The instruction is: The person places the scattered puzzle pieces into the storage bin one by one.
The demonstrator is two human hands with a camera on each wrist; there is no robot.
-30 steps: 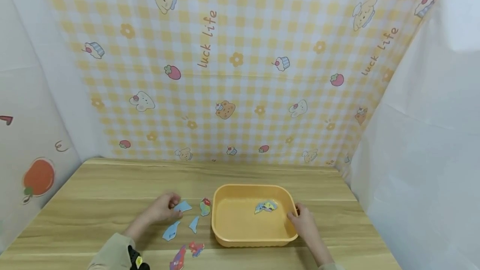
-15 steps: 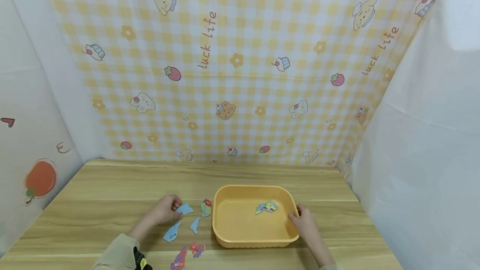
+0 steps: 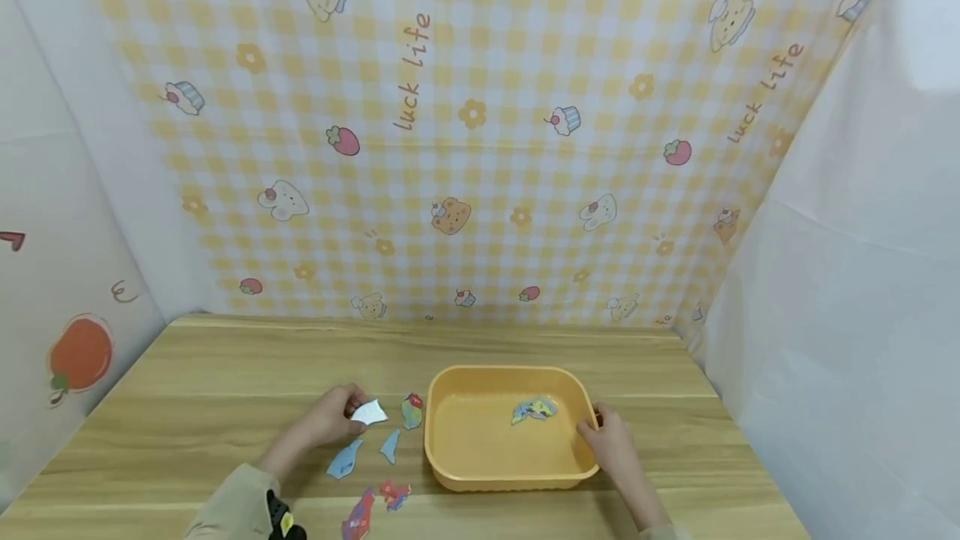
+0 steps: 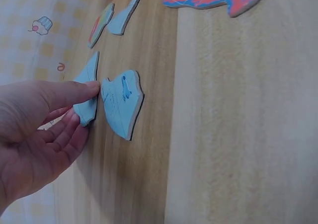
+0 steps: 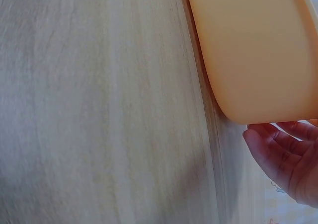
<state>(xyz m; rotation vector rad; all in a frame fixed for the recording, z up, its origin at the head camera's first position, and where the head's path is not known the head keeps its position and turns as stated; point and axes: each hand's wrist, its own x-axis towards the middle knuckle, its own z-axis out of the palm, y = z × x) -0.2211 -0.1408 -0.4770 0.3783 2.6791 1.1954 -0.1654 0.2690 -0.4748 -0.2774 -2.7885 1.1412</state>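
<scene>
My left hand pinches a light blue puzzle piece between thumb and fingers. The piece is tilted and shines pale in the head view. Beside it lies another blue piece with a small dark blue print. A narrow blue piece and a green-and-red piece lie between that hand and the orange-yellow tray. On the tray's right end, my right hand holds the rim, its thumb at the inner side. A blue-and-yellow piece lies inside the tray.
Two red-and-purple pieces, one long and one smaller, lie near the front of the wooden table. Behind the table hangs a yellow checked cloth. White sheets flank the sides.
The blue piece in my left hand has tilted, its face turning from blue to shiny pale. My right hand stays at the tray's right end, and the tray has hardly moved.
</scene>
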